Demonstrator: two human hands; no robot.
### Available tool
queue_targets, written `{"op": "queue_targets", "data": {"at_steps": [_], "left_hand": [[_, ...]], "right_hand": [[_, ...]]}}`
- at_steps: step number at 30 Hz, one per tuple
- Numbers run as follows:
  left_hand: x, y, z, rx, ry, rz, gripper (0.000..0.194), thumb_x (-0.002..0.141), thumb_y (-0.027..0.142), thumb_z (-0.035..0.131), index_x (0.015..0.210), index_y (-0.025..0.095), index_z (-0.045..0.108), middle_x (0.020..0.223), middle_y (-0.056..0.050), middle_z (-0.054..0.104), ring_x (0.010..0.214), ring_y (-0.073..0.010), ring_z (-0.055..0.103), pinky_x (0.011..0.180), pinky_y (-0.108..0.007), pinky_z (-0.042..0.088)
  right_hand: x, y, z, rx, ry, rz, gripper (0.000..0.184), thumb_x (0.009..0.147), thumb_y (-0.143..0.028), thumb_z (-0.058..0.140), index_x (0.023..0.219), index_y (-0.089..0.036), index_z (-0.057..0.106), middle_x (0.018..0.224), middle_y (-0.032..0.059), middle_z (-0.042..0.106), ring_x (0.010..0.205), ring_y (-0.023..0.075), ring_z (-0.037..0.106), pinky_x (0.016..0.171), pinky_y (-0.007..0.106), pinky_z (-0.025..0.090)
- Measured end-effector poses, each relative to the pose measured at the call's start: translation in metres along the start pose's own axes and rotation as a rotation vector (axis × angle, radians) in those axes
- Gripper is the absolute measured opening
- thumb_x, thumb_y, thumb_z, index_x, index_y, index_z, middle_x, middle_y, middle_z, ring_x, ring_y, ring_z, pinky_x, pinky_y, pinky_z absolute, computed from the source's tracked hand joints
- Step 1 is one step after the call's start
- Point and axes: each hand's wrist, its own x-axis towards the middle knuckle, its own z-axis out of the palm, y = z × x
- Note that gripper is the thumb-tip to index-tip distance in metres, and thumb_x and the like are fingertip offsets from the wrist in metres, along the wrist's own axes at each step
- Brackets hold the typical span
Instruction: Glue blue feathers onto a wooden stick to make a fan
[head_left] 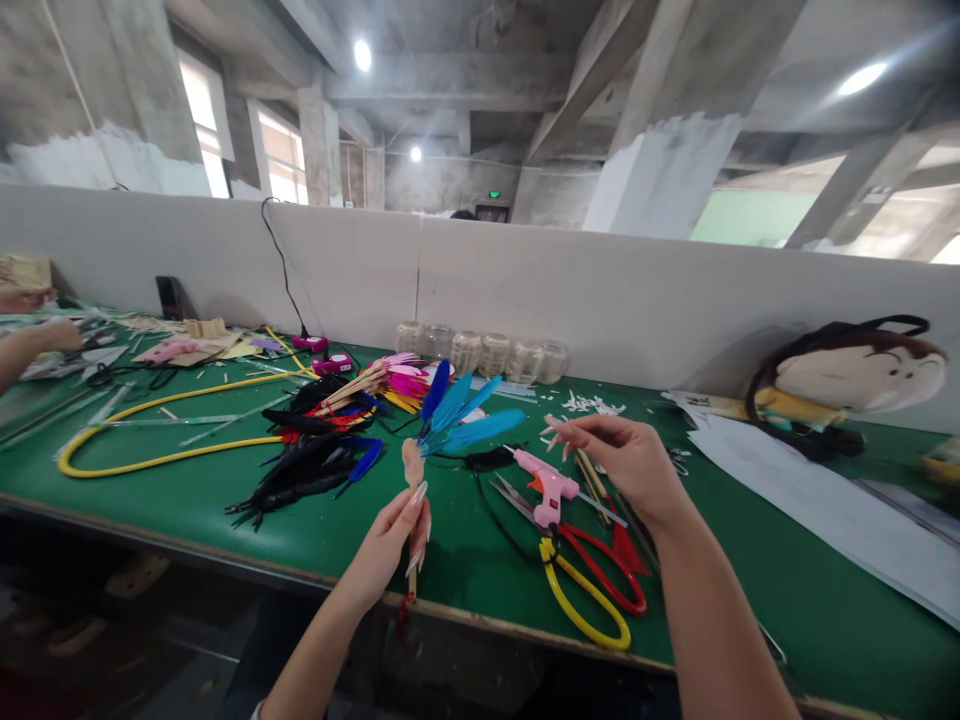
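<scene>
My left hand (396,535) grips the thin wooden handle of a small feather fan (465,425), held upright over the table's front edge. Bright blue feathers spread from its pale wooden head, and a red tassel hangs at the handle's foot. To the right, my right hand (622,455) is raised with thumb and fingertips drawn together; whatever they may pinch is too small to make out. Just below it lies a pink glue gun (551,485) with a glue stick in its back. Scissors (581,585) with one red and one yellow handle lie under the glue gun.
Black feathers (315,470) and a bundle of pink feathered sticks (382,380) lie left of the fan. A yellow cord (150,460) loops across the green table (195,490). Several jars (480,352) line the partition. White paper (825,510) and a doll-faced bag (840,380) sit right. Another person's hands (45,335) show far left.
</scene>
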Motion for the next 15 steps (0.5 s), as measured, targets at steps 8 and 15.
{"op": "queue_targets", "data": {"at_steps": [8,15], "left_hand": [[-0.001,0.002,0.002,-0.034,0.028,-0.012,0.034,0.077,0.048,0.049,0.064,0.016,0.047,0.038,0.008,0.039,0.033,-0.0041,0.032,0.035,-0.016,0.026],[0.001,0.004,0.002,-0.128,0.129,-0.003,0.035,0.074,0.049,0.052,0.064,0.017,0.046,0.036,0.009,0.036,0.032,-0.0044,0.031,0.035,-0.016,0.023]], "right_hand": [[0.004,0.011,0.001,-0.008,0.156,-0.035,0.025,0.067,-0.043,0.062,0.068,-0.019,0.065,0.063,0.0010,0.064,0.055,0.0116,0.055,0.058,0.025,0.045],[0.004,0.010,0.002,-0.040,0.066,0.067,0.035,0.071,-0.050,0.055,0.068,-0.017,0.065,0.069,0.0049,0.066,0.057,0.0122,0.056,0.049,0.022,0.041]]}}
